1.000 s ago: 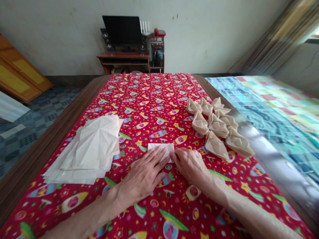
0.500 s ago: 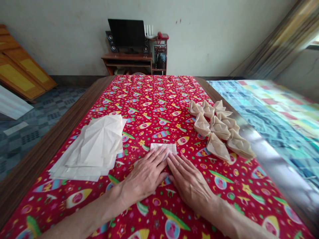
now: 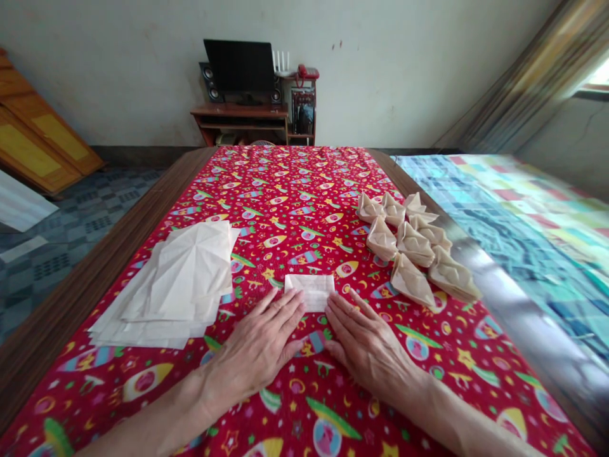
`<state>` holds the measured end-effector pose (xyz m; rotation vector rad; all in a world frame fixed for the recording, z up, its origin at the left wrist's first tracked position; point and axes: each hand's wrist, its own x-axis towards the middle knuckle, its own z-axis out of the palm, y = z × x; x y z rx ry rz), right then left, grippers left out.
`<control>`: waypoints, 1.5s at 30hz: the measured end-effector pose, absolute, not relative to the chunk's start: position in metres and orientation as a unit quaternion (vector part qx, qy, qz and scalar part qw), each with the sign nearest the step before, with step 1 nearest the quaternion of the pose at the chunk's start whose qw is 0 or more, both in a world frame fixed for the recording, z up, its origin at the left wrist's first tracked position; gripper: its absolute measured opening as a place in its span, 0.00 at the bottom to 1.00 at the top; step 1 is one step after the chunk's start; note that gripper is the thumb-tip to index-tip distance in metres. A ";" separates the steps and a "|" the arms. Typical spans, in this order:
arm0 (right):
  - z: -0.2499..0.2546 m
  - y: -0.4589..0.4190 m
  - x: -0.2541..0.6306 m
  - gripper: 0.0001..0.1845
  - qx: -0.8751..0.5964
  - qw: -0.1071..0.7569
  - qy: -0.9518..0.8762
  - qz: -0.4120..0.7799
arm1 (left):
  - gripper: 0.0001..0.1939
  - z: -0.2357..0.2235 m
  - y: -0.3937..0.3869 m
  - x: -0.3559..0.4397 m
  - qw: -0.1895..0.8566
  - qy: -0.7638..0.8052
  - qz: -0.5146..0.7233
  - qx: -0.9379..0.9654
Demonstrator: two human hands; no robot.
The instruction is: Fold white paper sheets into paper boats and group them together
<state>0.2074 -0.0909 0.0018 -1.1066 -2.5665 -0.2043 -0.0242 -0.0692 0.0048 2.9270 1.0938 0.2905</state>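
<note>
The left hand (image 3: 252, 352) and right hand (image 3: 371, 355) lie open and flat, palms down, fingers spread, holding nothing, on a red printed cloth (image 3: 295, 209) covering the bench (image 3: 80, 298). Their fingertips sit just beside the lower edge of a folded white paper rectangle (image 3: 309, 292), which lies flat between them. Left of the left hand is a stack of creased paper sheets (image 3: 178, 285). Right of the right hand, 8 folded paper boats (image 3: 409, 247) stand clustered near the bench's edge.
</note>
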 end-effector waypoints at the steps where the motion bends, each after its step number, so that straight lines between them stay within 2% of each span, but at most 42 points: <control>1: 0.001 -0.089 0.206 0.21 -0.383 0.175 -0.903 -0.082 | 0.24 0.005 -0.067 -0.019 0.008 0.347 0.097 0.933; 13: -0.007 -0.049 0.211 0.23 -0.425 0.158 -0.889 -0.071 | 0.27 -0.002 -0.039 -0.008 -0.006 0.350 0.087 0.933; 21: 0.001 -0.076 0.209 0.26 -0.390 0.137 -0.911 -0.013 | 0.26 0.003 -0.059 -0.029 -0.016 0.346 0.058 0.936; 25: 0.002 -0.090 0.214 0.24 -0.386 0.131 -0.913 0.007 | 0.25 0.002 -0.068 -0.041 -0.025 0.332 0.051 0.942; 31: -0.002 -0.093 0.221 0.20 -0.406 0.191 -0.894 -0.006 | 0.24 0.004 -0.075 -0.054 -0.028 0.346 0.075 0.935; 37: -0.003 -0.078 0.214 0.09 -0.487 0.251 -0.836 0.037 | 0.16 0.006 -0.065 -0.051 -0.008 0.342 0.147 0.928; 40: 0.000 -0.073 0.211 0.09 -0.550 0.255 -0.794 0.044 | 0.14 0.005 -0.061 -0.050 -0.005 0.337 0.179 0.924; 45: 0.004 -0.069 0.205 0.11 -0.545 0.269 -0.792 0.064 | 0.14 0.002 -0.064 -0.052 -0.005 0.343 0.225 0.912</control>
